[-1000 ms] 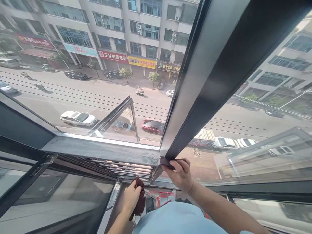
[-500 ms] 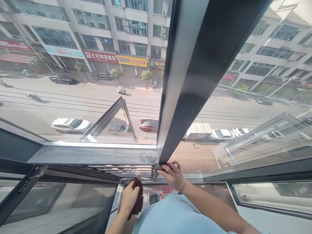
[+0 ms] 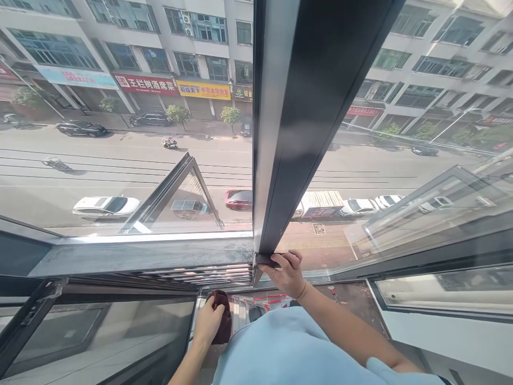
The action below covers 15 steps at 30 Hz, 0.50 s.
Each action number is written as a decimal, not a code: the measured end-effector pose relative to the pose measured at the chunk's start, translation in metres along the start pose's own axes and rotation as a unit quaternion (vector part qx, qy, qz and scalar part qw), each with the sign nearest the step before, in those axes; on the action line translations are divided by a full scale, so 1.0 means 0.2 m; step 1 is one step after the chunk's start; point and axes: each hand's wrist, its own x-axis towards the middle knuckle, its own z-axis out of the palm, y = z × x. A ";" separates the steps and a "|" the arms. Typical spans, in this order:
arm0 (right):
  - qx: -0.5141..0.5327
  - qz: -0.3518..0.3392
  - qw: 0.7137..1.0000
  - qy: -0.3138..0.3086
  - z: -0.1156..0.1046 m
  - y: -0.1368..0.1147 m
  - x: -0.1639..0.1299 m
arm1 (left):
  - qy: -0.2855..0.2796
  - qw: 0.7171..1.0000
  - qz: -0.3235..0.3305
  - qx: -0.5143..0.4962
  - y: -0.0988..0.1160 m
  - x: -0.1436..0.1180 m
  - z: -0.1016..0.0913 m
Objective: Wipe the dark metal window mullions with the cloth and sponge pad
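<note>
One dark window post (image 3: 296, 123) rises through the middle; the right hand (image 3: 286, 272), arm reaching forward, has its fingers curled over a dark pad (image 3: 265, 260) at the post's foot. Nearer and left, the left hand (image 3: 208, 323) is closed around one maroon cloth (image 3: 223, 321). The far shop signs are too small to read.
</note>
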 end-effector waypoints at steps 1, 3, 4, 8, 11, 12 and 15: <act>0.000 -0.007 1.000 -0.003 0.00 0.00 -0.01 | -0.001 1.000 -0.004 0.001 -0.01 0.00 0.00; 0.007 -0.026 0.999 -0.028 0.01 0.00 -0.03 | -0.001 1.000 -0.014 0.002 -0.03 -0.01 -0.02; 0.010 -0.024 0.999 -0.042 0.01 0.00 -0.04 | -0.001 1.000 -0.018 0.002 -0.04 -0.02 -0.02; 0.006 0.020 0.999 -0.031 0.01 0.00 -0.05 | 0.002 1.000 -0.026 0.001 -0.09 -0.02 -0.04; 0.006 0.008 0.999 -0.043 0.02 -0.01 -0.07 | -0.008 0.999 -0.035 0.003 -0.11 0.00 -0.05; 0.008 0.009 0.998 -0.056 0.02 -0.02 -0.08 | -0.011 0.999 -0.037 0.004 -0.11 0.00 -0.05; 0.006 0.043 0.996 -0.072 0.03 -0.03 -0.09 | -0.008 0.999 -0.037 0.007 -0.10 0.02 -0.05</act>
